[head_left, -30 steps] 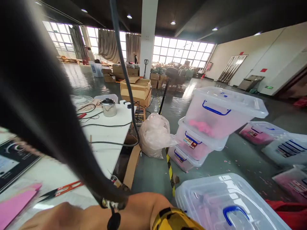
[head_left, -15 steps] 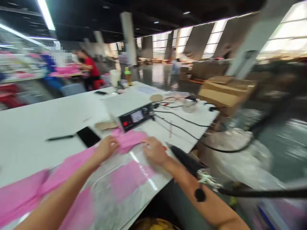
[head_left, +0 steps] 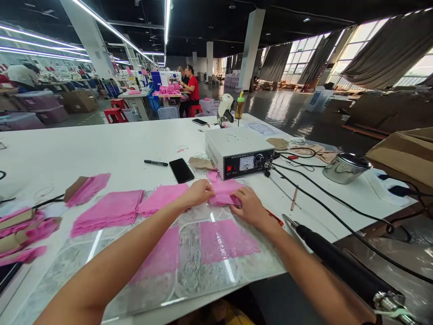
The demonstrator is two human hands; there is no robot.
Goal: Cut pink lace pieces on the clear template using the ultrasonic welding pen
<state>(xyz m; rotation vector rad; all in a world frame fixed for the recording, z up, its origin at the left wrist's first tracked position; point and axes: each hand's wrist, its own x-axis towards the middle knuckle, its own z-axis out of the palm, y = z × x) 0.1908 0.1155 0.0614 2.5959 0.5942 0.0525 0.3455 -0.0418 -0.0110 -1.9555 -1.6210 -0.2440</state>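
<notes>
A small stack of pink fabric pieces (head_left: 223, 193) lies in front of the white control box. My left hand (head_left: 200, 193) pinches its left edge, fingers closed. On its right edge, the curled fingers of my right hand (head_left: 248, 205) grip the cloth. Nearer to me a single pink fabric square (head_left: 227, 241) lies on a clear sheet (head_left: 189, 275). Left of my left hand are two more pink stacks, one (head_left: 108, 210) larger and one (head_left: 162, 197) partly behind my forearm. Another pink piece (head_left: 162, 255) shows beside that forearm.
The control box (head_left: 238, 146) has cables running right. A black-handled tool with a pointed metal tip (head_left: 324, 248) lies beside my right forearm. A phone (head_left: 181, 170), a marker (head_left: 155, 162), and a metal-lidded jar (head_left: 347, 168) are on the table. Bundled pink pieces (head_left: 23, 232) sit at left.
The view has swung and sharpened, showing more of the table's left side. Both hands remain at the pink stack by the control box.
</notes>
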